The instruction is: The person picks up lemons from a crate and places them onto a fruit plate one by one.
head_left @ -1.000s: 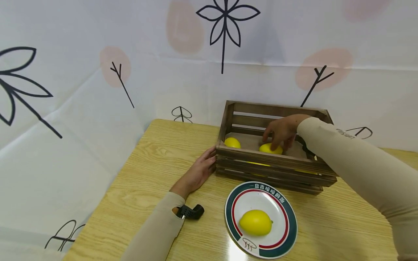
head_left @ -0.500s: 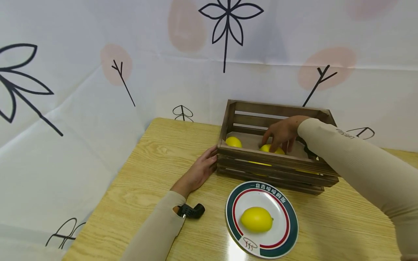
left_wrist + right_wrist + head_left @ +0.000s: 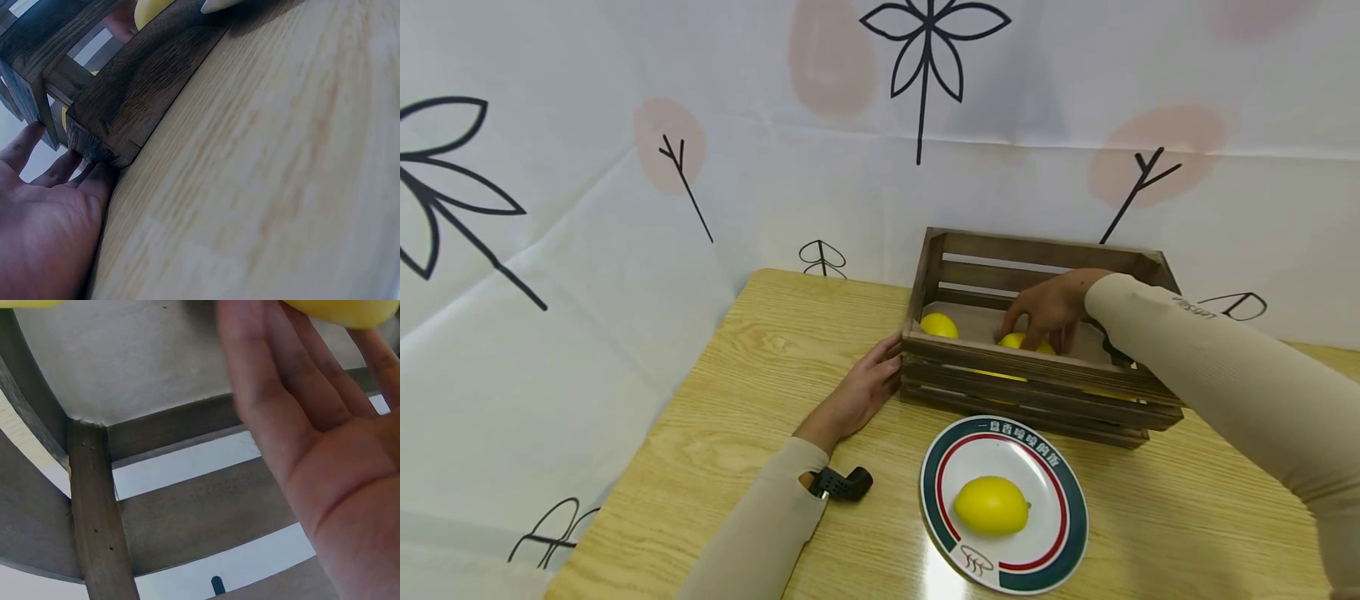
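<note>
A dark slatted wooden crate (image 3: pixel 970 353) stands on the table. Inside it my right hand (image 3: pixel 1052 302) grips a yellow lemon (image 3: pixel 1013 340), fingers bent down around the fruit. The right wrist view shows this lemon (image 3: pixel 350 309) between thumb and fingers, cut off by the frame's top. Another lemon (image 3: pixel 940 325) lies at the crate's left end, and yellow shows through the front slats. My left hand (image 3: pixel 861 396) touches the crate's left end; its extended fingers rest against the wood in the left wrist view. A single lemon (image 3: pixel 992 506) lies on a round plate (image 3: pixel 1063 558).
The plate sits just in front of the crate on the wood-grain table (image 3: pixel 722 450). Behind the crate hangs a white cloth (image 3: pixel 737 75) with plant drawings. A black device (image 3: pixel 842 484) is strapped at the left wrist.
My right hand has sunk slightly deeper into the crate, its fingers closing about the lemon. The left hand stays against the crate's end. The whole view has shifted slightly.
</note>
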A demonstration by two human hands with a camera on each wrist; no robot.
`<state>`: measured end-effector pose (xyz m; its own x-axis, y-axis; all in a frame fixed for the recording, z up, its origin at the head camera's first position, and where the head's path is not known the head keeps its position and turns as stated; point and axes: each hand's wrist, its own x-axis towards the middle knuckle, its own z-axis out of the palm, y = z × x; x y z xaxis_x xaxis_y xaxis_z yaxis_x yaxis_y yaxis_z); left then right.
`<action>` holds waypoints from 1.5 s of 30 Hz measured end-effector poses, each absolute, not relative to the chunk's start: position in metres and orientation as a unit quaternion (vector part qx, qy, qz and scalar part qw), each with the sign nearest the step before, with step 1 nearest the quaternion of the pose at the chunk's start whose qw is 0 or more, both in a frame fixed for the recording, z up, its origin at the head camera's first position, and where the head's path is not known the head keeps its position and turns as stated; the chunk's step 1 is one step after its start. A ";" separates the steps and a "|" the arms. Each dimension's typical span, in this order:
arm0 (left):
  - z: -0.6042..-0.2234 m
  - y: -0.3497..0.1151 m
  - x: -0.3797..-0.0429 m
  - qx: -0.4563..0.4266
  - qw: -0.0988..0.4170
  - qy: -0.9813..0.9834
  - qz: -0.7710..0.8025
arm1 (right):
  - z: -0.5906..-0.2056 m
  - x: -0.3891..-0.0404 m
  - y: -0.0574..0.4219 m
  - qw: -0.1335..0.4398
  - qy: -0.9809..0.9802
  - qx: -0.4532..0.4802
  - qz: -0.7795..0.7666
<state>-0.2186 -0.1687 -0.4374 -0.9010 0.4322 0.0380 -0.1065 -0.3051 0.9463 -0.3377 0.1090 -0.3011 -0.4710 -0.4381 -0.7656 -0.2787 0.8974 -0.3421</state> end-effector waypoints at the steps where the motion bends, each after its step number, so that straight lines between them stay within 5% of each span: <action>1: -0.437 -0.168 -0.219 0.144 0.170 0.565 0.795 | -0.301 -0.338 0.109 0.468 0.853 -0.215 -0.083; 14: -0.437 -0.168 -0.219 0.147 0.173 0.562 0.795 | -0.290 -0.343 0.109 0.397 0.877 -0.258 -0.078; 32: -0.436 -0.167 -0.216 0.147 0.172 0.572 0.788 | -0.248 -0.310 0.126 0.116 0.930 -0.331 -0.112; 45: -0.434 -0.164 -0.214 0.142 0.166 0.581 0.784 | -0.227 -0.269 0.138 0.075 0.933 -0.318 -0.153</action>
<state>-0.2141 -0.1638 -0.4343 -0.9047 0.4251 0.0296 -0.0950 -0.2690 0.9585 -0.2691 0.1378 -0.2271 -0.7864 -0.6162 -0.0432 -0.5700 0.7508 -0.3336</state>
